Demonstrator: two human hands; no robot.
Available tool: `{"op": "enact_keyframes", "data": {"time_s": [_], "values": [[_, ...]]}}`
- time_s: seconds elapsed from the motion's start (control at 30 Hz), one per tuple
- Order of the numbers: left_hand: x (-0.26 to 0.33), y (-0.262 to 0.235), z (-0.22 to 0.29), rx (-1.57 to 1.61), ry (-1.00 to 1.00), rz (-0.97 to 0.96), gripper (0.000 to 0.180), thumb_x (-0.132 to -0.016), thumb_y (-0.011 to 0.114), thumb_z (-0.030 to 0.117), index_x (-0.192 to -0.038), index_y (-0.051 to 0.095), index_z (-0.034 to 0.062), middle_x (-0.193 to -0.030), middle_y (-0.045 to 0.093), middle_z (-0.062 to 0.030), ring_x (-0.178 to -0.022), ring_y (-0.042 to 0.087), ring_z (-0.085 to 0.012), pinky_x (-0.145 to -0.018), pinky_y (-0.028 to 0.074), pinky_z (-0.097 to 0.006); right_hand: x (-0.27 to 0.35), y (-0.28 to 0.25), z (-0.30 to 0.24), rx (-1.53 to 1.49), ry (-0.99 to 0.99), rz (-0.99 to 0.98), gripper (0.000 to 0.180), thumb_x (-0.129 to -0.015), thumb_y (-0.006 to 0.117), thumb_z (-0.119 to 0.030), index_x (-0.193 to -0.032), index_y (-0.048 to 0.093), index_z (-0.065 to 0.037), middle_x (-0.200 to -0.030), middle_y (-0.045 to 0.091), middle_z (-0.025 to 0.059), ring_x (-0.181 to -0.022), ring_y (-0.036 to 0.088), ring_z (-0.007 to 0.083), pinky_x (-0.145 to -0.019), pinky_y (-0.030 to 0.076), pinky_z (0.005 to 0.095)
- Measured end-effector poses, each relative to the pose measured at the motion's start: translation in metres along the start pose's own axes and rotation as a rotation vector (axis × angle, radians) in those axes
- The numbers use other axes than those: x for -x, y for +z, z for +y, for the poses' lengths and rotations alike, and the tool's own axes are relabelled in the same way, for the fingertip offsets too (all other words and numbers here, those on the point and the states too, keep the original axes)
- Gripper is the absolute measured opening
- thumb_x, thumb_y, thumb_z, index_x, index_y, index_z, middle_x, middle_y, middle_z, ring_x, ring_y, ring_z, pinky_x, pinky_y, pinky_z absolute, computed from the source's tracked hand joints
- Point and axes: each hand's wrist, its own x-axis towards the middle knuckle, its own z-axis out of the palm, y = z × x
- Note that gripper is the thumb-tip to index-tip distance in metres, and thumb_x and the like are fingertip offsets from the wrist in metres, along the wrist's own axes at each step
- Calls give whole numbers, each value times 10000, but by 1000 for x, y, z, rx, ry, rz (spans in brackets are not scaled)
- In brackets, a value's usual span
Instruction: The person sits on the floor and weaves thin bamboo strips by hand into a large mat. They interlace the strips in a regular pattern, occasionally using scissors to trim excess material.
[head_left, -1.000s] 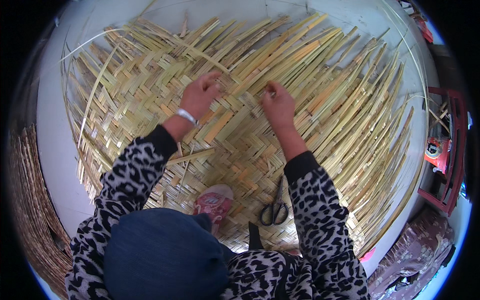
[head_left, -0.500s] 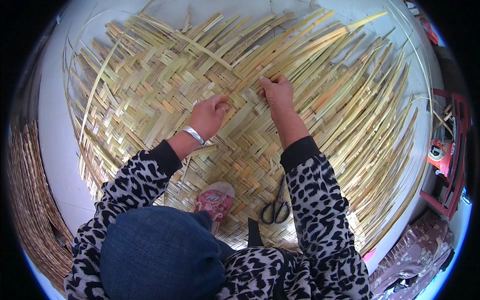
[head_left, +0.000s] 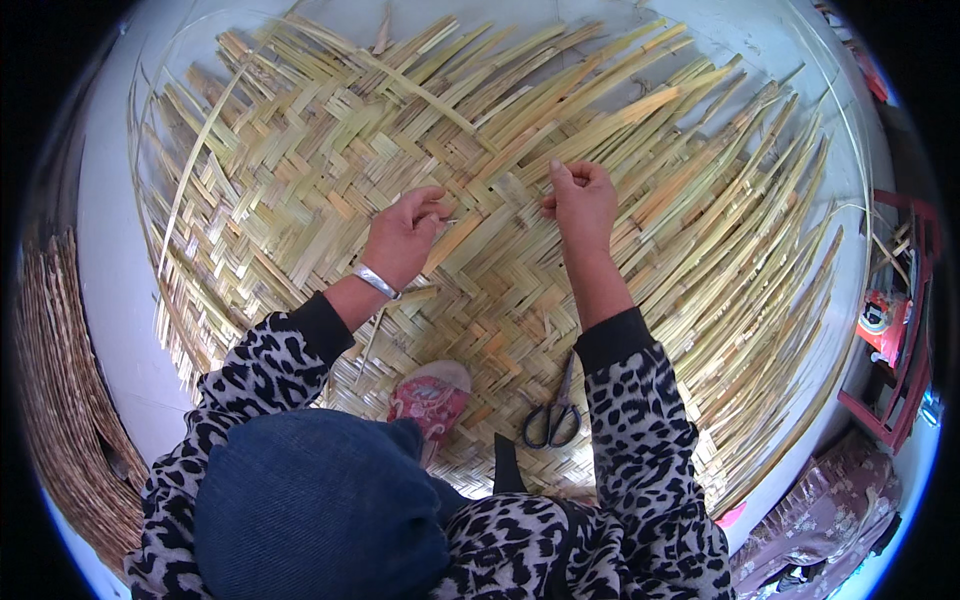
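A large woven mat of flat, pale yellow-green reed strips spreads under both hands, its loose strip ends fanning out along the far and right sides. Over the middle of the weave, my left hand, with a silver bracelet at its wrist, is closed with thumb and fingertips together. My right hand is also closed, thumb against curled fingers, beside the long unwoven strips. Whatever sits between either hand's fingertips is too small or hidden to make out. A short wide strip lies on the weave between the hands.
Black-handled scissors lie on the mat near my right forearm. A red patterned shoe rests on the weave. Stacked brown strips stand at far left. A dark red frame and floral cloth are at right.
My right hand has drawn back toward me and slightly right, away from the strips it was at. The left hand has shifted a little left. The gap between them is wider.
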Motion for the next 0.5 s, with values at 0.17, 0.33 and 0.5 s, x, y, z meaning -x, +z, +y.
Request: {"op": "enact_keyframes", "data": {"time_s": [0.17,0.33,0.5], "values": [[6,1,-5,-97,94,0,341,-878,548,30,-1215,571,-11,-1042,708,-151,-974,684,-213,-863,524,-307,-1,22,-2,-12,2,-95,241,-891,683,-194,-894,573,20,-710,622,90,-505,607,141,-426,496,294],[4,1,-3,-77,84,-4,324,-877,553,39,-1196,581,-11,-1032,712,-142,-977,686,-221,-872,517,-304,-22,31,-8,-279,236,-280,256,-900,688,-200,-823,542,-5,-664,579,55,-492,560,122,-422,478,273],[5,4,-1,-107,-41,-132,335,-905,544,17,-1237,543,-28,-1091,679,-107,-1038,644,-162,-902,491,-270,-22,27,-8,-109,177,-214,212,-869,658,-145,-777,535,0,-632,594,80,-468,579,151,-405,451,302]]}}
